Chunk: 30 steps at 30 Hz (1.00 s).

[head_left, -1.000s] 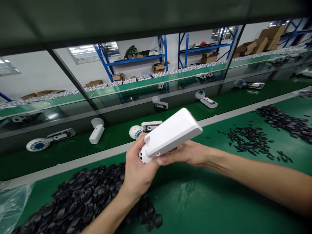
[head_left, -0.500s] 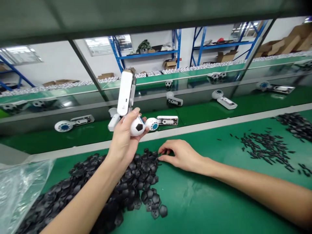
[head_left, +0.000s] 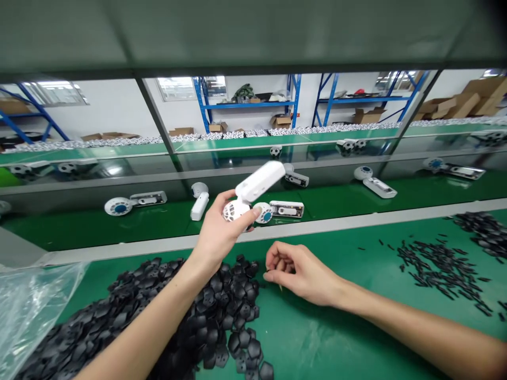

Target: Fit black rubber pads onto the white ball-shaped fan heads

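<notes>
Bench log. My left hand [head_left: 217, 233] held a white jointed unit [head_left: 247, 192] in the air above the near edge of the green bench mat [head_left: 336, 338], just short of the grey strip [head_left: 348, 228] along the mat's far side. The unit's flat oblong housing [head_left: 260, 181] angled up to the right from a round vented ball [head_left: 234, 211]. The grip was closed and secure: fingers curled round the ball, thumb [head_left: 254, 213] pressed across its near face. Holding it by the ball left the housing free and kept my palm clear of the hinge (the better hold for a part this top-heavy, I judged).

My right hand [head_left: 303, 274] was low over the mat, just right of the heap of black rubbery patches [head_left: 222, 311]. Its thumb and fingertips [head_left: 273, 264] were drawn into a narrow pinch at the heap's edge; I could not tell from this view whether they held a piece. A narrow pinch suited pieces this small and kept the heap undisturbed.

Loose black pegs [head_left: 438, 272] lay farther right on the mat, and a clear plastic bag [head_left: 29, 311] lay at the left. Beyond the strip, white units [head_left: 137, 203] sat spaced on a lower green belt [head_left: 87, 232] (their round heads mostly facing up).
</notes>
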Available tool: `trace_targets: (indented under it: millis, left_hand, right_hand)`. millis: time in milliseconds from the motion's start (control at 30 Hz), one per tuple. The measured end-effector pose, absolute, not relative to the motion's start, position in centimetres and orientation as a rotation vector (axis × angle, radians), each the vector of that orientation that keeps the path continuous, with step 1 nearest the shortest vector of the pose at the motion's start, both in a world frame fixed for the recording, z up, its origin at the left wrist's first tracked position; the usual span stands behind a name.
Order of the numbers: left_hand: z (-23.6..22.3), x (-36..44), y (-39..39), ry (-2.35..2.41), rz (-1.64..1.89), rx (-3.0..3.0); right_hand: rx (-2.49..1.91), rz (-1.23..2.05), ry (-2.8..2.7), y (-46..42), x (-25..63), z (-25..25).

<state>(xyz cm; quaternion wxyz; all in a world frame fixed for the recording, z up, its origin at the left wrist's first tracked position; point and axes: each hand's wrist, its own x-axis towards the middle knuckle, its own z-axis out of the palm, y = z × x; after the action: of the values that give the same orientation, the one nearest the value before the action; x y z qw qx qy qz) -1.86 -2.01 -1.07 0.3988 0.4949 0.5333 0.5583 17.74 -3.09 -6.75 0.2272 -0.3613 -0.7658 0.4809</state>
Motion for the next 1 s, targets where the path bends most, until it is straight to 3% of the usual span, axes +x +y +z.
trace_targets:
  millis: [200,400,800,1000]
  left_hand:
    - [-1.6,-1.7,-2.4,1.440,1.076,1.618]
    - [-0.7,-0.7,-3.3,1.364,0.999,1.604]
    - [-1.5,0.9,-4.2,1.209,1.198,1.235]
    - [-0.6,1.3,-4.6,1.271,1.111,1.146]
  right_hand:
    - [-0.689,1.596,-2.186,-6.9,18.8,-0.6]
    - [-0.662,1.933,-1.648,-5.6,19.6,0.2]
    - [-0.616,1.533,-1.507,-2.6,20.7,0.2]
    - [-0.634,1.560,-1.527,-2.4,21.4,0.3]
